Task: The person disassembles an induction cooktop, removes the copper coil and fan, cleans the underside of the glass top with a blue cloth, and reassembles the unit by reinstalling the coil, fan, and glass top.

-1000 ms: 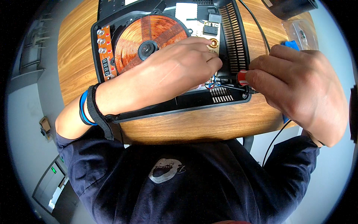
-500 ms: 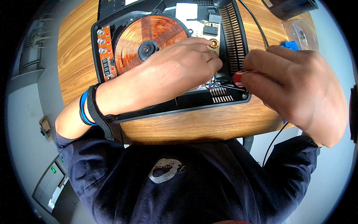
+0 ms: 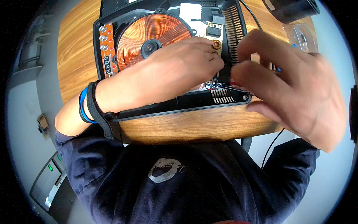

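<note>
A wooden table (image 3: pixel 76 56) spreads across the upper part of the view. At left, a blue band (image 3: pixel 82 106) and a black strap (image 3: pixel 93 104) circle the person's left wrist. The open black case (image 3: pixel 194 104) lies on the table in front of the person. Along its left side runs an orange strip (image 3: pixel 104 56) carrying clear bulbs and a small display (image 3: pixel 107 65). Beside that sits a broad, round copper coil (image 3: pixel 149 28) with a dark hub (image 3: pixel 150 48).

The left forearm crosses the coil, and the left hand (image 3: pixel 190 59) lies palm down over a pale circuit board (image 3: pixel 205 31), its fingers close together and bent. The fingertips are partly hidden, so I cannot tell whether they pinch anything. A small copper ring (image 3: pixel 216 44) shows just beyond them, and thin wires (image 3: pixel 212 86) bunch below.

Farther right, slots (image 3: pixel 233 33) line the case's side. The right hand (image 3: pixel 294 82), blurred, hangs over this edge, fingers curved, thumb apart. A red-and-white handle (image 3: pixel 237 84) shows beneath its fingers; whether they touch is unclear. Beyond lies a clear bag (image 3: pixel 304 37).
</note>
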The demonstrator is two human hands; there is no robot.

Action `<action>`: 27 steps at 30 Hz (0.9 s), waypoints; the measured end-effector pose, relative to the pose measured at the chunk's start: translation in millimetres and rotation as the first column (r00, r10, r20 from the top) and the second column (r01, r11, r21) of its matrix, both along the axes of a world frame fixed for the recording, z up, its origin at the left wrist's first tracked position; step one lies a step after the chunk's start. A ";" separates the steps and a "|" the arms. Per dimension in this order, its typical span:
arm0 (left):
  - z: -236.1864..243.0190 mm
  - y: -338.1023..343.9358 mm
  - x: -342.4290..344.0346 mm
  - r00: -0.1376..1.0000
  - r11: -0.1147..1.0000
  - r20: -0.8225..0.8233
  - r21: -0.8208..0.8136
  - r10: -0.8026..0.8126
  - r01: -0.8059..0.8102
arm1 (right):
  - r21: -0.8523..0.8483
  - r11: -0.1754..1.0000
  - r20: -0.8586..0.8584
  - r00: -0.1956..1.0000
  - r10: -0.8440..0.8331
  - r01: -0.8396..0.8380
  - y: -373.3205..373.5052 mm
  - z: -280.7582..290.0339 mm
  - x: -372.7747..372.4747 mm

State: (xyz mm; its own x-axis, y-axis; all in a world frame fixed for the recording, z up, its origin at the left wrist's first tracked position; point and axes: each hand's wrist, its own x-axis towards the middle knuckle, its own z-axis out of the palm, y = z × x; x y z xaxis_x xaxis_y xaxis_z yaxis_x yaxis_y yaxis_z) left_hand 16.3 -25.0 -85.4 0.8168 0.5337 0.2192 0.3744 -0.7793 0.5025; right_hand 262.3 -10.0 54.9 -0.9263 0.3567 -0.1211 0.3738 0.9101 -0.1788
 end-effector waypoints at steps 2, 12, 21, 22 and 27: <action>3.1 3.1 -5.5 0.992 0.995 -0.119 -0.096 -0.040 0.029 | 0.048 0.999 0.034 0.999 -0.015 0.013 -4.6 -0.2 1.9; 10.0 4.5 -15.4 0.974 0.992 -0.201 0.041 -0.108 0.118 | 0.076 0.996 -0.053 0.998 -0.033 0.037 -2.9 -6.7 -2.4; 5.4 6.0 -18.2 0.967 0.989 -0.219 0.041 -0.131 0.143 | 0.142 0.985 0.114 0.986 -0.119 0.103 -6.4 3.8 -7.4; 10.1 6.3 -17.6 0.960 0.989 -0.247 0.030 -0.133 0.145 | 0.154 0.984 0.090 0.990 -0.106 0.091 -4.5 2.8 -10.2; 4.6 5.3 -21.7 0.960 0.990 -0.251 0.036 -0.126 0.140 | 0.147 0.984 -0.007 0.995 0.099 -0.096 11.1 -1.1 -18.2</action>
